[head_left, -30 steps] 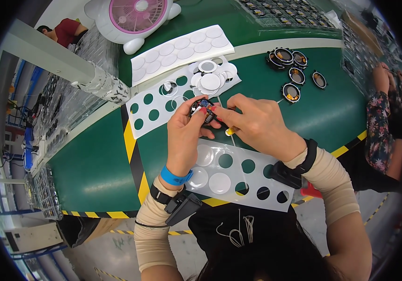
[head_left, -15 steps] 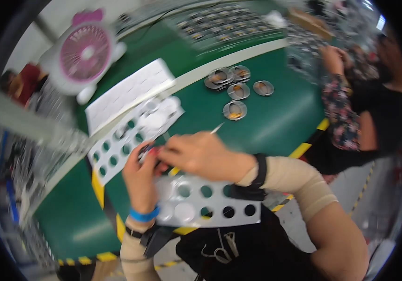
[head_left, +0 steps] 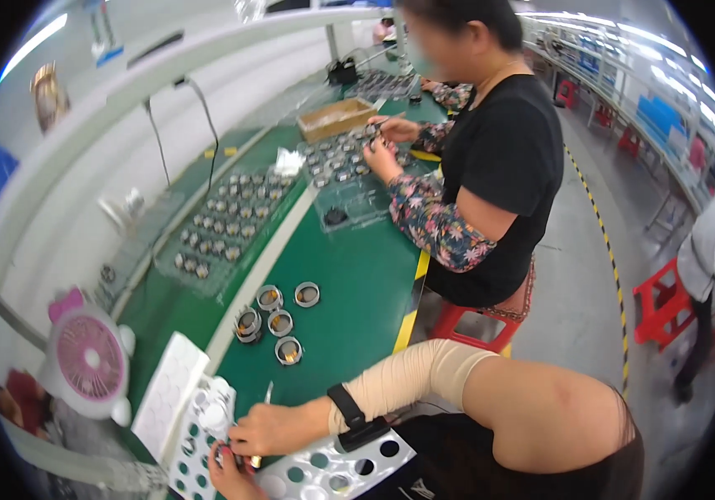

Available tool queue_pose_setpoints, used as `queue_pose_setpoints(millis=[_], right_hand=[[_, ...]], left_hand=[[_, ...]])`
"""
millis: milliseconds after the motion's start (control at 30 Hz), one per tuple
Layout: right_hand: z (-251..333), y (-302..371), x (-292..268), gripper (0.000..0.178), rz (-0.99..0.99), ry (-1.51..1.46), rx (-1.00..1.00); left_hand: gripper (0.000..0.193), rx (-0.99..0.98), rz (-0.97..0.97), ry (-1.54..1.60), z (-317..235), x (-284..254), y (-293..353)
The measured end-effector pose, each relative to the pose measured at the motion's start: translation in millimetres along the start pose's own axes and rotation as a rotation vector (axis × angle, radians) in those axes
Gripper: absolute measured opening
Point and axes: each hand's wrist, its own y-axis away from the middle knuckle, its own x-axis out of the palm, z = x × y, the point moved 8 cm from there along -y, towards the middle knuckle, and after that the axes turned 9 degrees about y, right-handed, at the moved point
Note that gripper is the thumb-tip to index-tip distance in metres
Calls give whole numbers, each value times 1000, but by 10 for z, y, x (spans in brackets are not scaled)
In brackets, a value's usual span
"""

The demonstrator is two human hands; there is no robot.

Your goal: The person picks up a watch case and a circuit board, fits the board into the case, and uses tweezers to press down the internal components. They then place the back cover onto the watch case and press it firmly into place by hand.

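Observation:
Near the lower edge, my left hand (head_left: 231, 477) is closed around a small dark round part with a bit of red, mostly hidden by the fingers. My right hand (head_left: 278, 431) meets it with bent fingers and grips a slim stick-like tool (head_left: 269, 392), its pale tip poking up behind the knuckles. Beneath my right forearm lies a white sheet with round holes (head_left: 399, 454). A second holed sheet (head_left: 181, 482) is left of my hands, with white round discs (head_left: 217, 410) on it. Several metal-rimmed round parts (head_left: 288, 350) rest on the green table, some stacked.
A pink and white fan (head_left: 91, 358) stands at left, beside a white sheet of round stickers (head_left: 170, 392). Farther off are a clear tray of round parts (head_left: 228, 221), an open cardboard box (head_left: 336, 119) and a co-worker (head_left: 499, 175) on a red stool (head_left: 465, 327).
The view has swung up and to the right, so my hands now appear lower and the co-worker comes into fuller sight. Both hands remain together at the small part.

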Motion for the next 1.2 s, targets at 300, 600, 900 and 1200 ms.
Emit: queue_pose_setpoints(millis=[300,600,900,1200], right_hand=[[-2,3,19,14,-72,-21,-115],[11,-7,32,12,-77,-102,-115],[-202,-22,-119,12,18,-22,-20],[-172,-102,20,36,39,-38,74]], left_hand=[[26,100,24,-61,-187,169,220],[28,74,6,13,-210,197,229],[32,52,-11,177,-15,189,-30],[31,24,48,203,21,-4,-19]])
